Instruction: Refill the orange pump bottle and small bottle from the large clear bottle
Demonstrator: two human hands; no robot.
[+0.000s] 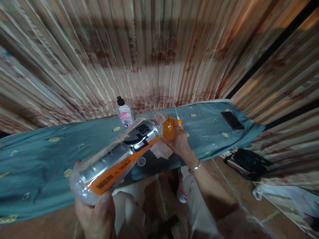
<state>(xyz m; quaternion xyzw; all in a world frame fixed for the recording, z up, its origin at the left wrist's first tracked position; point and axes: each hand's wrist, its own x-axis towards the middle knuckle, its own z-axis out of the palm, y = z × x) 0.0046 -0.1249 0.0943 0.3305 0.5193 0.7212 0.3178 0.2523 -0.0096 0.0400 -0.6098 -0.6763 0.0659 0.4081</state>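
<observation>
My left hand (96, 212) is wrapped round the base of a large clear plastic bottle (117, 156) with a silver and orange label. The bottle is tilted, its neck up and to the right. In my right hand (178, 139) is a small orange translucent container (168, 127), close against the large bottle's mouth. Whether the two touch cannot be made out. Just behind my right hand, an orange pump or spray head (179, 122) with a thin tube shows in part. Below the bottle lie a small round clear cap (141, 161) and a crumpled white piece (160, 149), perhaps tissue.
A pump bottle with a black top and pink label (125, 114) stands at the back of the cloth-covered table (47, 159). A black phone (232, 120) lies at the right end. Curtains (149, 49) hang behind. A black bag (246, 162) sits at the right.
</observation>
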